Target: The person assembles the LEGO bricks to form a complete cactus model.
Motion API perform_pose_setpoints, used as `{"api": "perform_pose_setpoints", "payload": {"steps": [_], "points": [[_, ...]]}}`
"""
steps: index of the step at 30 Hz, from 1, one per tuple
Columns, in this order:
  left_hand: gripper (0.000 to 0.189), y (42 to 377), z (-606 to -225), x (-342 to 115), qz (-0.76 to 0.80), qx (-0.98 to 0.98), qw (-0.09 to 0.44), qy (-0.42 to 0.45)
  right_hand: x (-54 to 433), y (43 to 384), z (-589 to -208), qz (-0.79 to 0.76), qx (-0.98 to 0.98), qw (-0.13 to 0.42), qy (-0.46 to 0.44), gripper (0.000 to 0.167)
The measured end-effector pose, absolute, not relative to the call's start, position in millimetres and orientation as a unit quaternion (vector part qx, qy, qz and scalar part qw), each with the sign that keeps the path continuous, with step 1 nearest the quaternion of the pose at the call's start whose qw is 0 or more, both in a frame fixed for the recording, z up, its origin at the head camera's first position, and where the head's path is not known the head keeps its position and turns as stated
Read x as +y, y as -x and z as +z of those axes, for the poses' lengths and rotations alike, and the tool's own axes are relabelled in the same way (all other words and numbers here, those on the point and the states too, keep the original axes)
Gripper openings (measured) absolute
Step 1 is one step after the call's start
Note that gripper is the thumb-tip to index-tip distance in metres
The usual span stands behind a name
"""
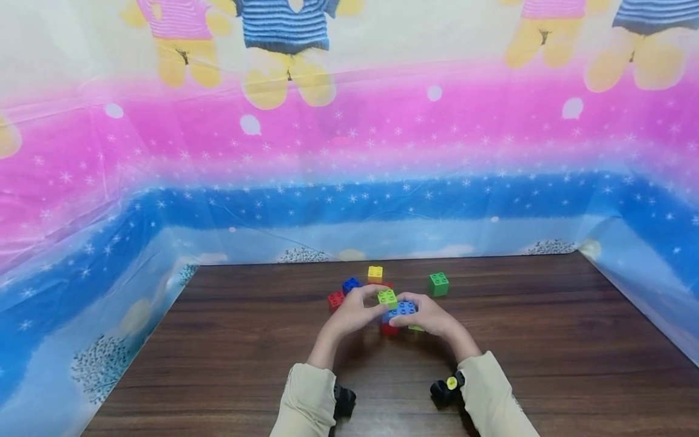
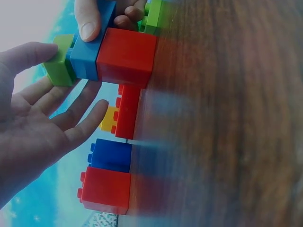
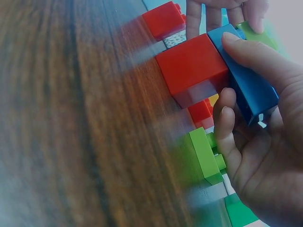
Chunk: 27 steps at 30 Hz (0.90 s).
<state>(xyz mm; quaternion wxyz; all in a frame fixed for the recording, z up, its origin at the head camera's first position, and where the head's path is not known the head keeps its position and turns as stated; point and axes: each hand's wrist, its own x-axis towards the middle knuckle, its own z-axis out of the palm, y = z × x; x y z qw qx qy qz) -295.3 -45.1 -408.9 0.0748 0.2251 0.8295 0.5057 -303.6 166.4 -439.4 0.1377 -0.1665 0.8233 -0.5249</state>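
A small lime-green toy brick (image 1: 387, 297) sits on the left end of a longer blue brick (image 1: 405, 308), with a red brick (image 2: 127, 56) beneath them. My left hand (image 1: 352, 312) pinches the lime brick, thumb on the near side and forefinger at the far side; its other fingers are spread. The blue brick is gripped by my right hand (image 1: 431, 315), thumb along its near side, the far fingers partly hidden. Below the right hand's curled fingers, a flat lime brick (image 3: 204, 153) lies on the table.
Behind the hands stand a yellow brick (image 1: 375, 273) and a red studded brick (image 2: 128, 112). Left of them are a dark blue brick (image 1: 351, 285) and another red brick (image 1: 335, 300). A green brick (image 1: 438, 284) stands back right. A printed cloth (image 1: 349, 200) borders the wooden table (image 1: 246, 340).
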Motion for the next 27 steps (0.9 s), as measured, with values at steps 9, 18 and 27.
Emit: {"api": "perform_pose_setpoints", "payload": {"steps": [9, 18, 27], "points": [[0.039, 294.0, -407.4, -46.4, 0.498, 0.833, 0.089, -0.223, 165.6, 303.8, -439.6, -0.521, 0.827, 0.13, 0.165, 0.054], [0.04, 291.8, -405.7, -47.0, 0.504, 0.825, 0.096, -0.236, 164.1, 304.3, -441.0, -0.525, 0.827, 0.13, 0.152, 0.054], [0.039, 290.8, -405.1, -46.6, 0.492, 0.834, 0.096, -0.232, 164.7, 304.5, -441.2, -0.529, 0.824, 0.132, 0.157, 0.051]]}}
